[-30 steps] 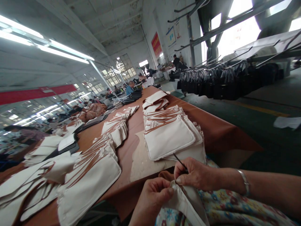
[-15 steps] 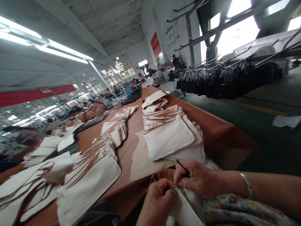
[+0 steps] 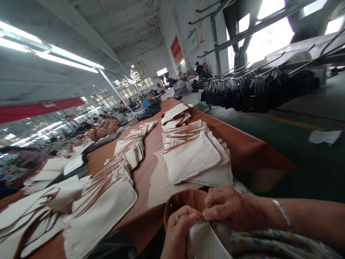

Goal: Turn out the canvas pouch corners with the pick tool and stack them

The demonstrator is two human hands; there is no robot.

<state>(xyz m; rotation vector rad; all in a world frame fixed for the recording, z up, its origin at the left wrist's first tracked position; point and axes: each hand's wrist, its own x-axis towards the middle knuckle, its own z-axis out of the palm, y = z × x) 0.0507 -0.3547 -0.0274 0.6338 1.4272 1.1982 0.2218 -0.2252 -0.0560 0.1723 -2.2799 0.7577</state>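
Observation:
My left hand (image 3: 180, 226) is closed on the edge of a white bag piece (image 3: 203, 240) at the bottom of the view. Its brown leather flap (image 3: 185, 199) curves up behind my fingers. My right hand (image 3: 229, 208) pinches the same edge, its fingertips meeting my left thumb and finger at the top corner of the piece. Whether a small tool is tucked in my right hand is hidden. Just beyond my hands, a stack of white bag pieces (image 3: 191, 158) with brown edges lies on the table.
The long table (image 3: 145, 154) has a brown covering. At left lies a row of overlapping white pieces (image 3: 107, 212), with more piles behind. Black bags (image 3: 242, 95) hang from a rack at right. A person in blue (image 3: 147, 100) sits at the far end.
The thin dark tool that stuck up from my right hand no longer shows. The brown flap has risen into view behind my left hand. The view has shifted slightly.

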